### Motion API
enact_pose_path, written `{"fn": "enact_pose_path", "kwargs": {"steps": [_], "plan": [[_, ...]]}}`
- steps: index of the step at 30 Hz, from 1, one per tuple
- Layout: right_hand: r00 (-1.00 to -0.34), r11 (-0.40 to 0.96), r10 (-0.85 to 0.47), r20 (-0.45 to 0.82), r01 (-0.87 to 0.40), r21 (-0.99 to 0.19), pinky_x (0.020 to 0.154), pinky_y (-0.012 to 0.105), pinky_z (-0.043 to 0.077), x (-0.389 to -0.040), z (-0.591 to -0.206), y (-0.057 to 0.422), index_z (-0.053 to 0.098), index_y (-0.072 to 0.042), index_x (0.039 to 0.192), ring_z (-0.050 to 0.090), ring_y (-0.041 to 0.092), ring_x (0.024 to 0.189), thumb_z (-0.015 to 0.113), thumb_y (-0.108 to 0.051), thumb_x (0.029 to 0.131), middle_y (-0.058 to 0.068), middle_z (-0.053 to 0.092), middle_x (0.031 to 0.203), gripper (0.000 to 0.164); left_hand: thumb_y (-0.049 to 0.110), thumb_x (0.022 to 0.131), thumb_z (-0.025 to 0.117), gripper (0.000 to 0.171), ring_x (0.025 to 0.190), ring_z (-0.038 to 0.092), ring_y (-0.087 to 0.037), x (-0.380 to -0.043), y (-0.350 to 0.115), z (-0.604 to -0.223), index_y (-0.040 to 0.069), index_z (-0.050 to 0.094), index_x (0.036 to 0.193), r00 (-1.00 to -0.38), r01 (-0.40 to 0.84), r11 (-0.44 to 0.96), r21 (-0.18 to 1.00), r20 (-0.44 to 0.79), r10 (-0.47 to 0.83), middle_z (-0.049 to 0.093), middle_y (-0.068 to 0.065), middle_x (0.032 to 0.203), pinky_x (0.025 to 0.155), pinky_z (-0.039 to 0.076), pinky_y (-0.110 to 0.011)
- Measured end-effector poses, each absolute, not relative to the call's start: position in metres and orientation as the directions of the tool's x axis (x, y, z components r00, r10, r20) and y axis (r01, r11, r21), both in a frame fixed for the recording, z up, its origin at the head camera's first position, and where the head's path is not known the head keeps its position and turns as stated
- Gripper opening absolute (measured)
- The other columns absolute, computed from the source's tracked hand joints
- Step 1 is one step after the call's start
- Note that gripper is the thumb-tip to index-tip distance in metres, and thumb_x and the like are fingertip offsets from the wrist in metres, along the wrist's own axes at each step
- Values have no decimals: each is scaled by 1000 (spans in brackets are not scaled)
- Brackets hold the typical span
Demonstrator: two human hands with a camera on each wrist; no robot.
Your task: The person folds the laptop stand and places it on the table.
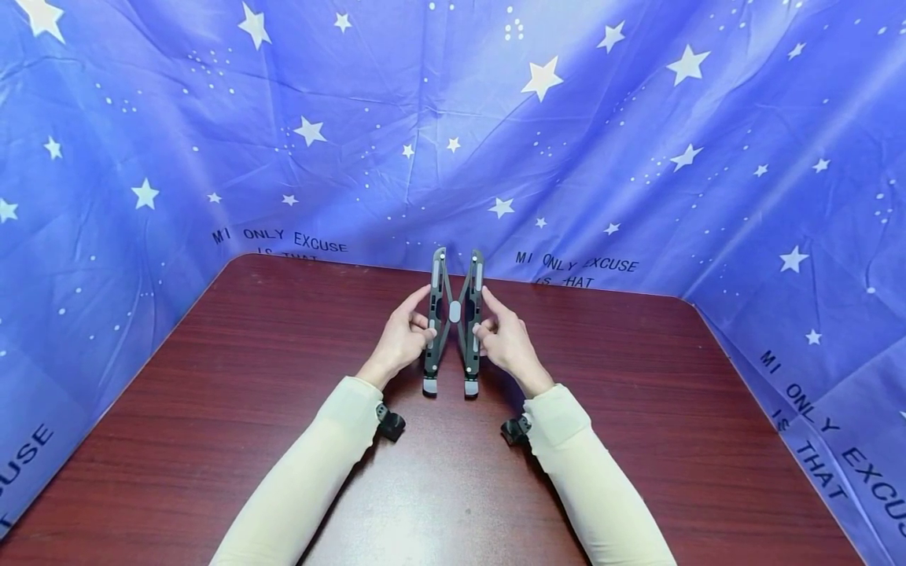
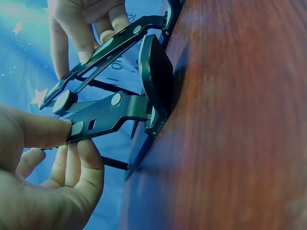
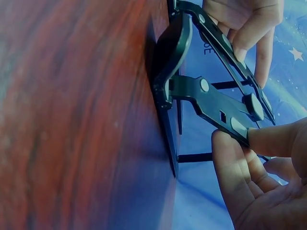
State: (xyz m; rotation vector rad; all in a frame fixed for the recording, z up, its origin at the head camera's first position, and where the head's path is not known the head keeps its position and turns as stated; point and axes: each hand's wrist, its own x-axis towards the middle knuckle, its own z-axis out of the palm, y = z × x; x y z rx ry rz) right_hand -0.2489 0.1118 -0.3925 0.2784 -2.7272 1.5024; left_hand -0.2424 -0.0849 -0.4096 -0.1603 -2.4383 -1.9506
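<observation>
A dark folding laptop stand (image 1: pixel 455 312) with grey pads stands on the table, its two long arms close together and joined by crossed bars at a grey oval hub. My left hand (image 1: pixel 405 336) pinches the left arm between thumb and fingers. On the other side my right hand (image 1: pixel 508 339) pinches the right arm the same way. In the left wrist view, the left thumb presses beside a grey pad on the stand (image 2: pixel 103 112), with fingers curled beneath. The right wrist view shows the right thumb and fingers around the near arm of the stand (image 3: pixel 216 108). Its front lips point toward me.
The stand is on a reddish-brown wooden table (image 1: pixel 283 346), near its far edge. A blue curtain (image 1: pixel 396 94) with white stars and printed words hangs behind and along both sides. Black wrist cameras (image 1: pixel 391 424) sit at both cream sleeves (image 1: pixel 304 472).
</observation>
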Motion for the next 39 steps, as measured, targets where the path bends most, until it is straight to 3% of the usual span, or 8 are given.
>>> {"fn": "enact_pose_path", "kwargs": {"steps": [5,14,23,39], "plan": [[-983,526,-153,99,-166,-834,62,38,56,-248,-393,109,29,-30,151,65,35,63,59,-6,93,14,61,80,70,-11,82,61,82,68,57,-19,-242,-83,-410,31,35,148,-994,96,223,970,80,78,53,-10,87,62,50,-30],[-984,544,-149,99,-165,-823,59,34,56,-248,-392,106,29,-32,150,65,34,63,59,-7,92,9,61,77,70,-10,83,63,83,68,58,-20,-242,-80,-410,32,34,148,-993,92,235,968,73,87,54,-11,87,57,48,-29],[-984,550,-156,90,-162,-819,57,30,55,-247,-392,104,29,-33,150,63,25,59,60,-6,92,7,61,76,71,-9,83,63,82,68,58,-20,-241,-77,-410,30,34,149,-994,90,249,964,70,88,55,-10,87,57,47,-30],[-980,506,-177,87,-167,-846,61,39,56,-244,-392,99,28,-30,151,64,31,63,59,-3,92,10,62,78,72,-11,81,64,84,66,59,-19,-242,-70,-412,27,33,150,-989,119,223,967,96,112,57,-12,84,59,50,-29]]}}
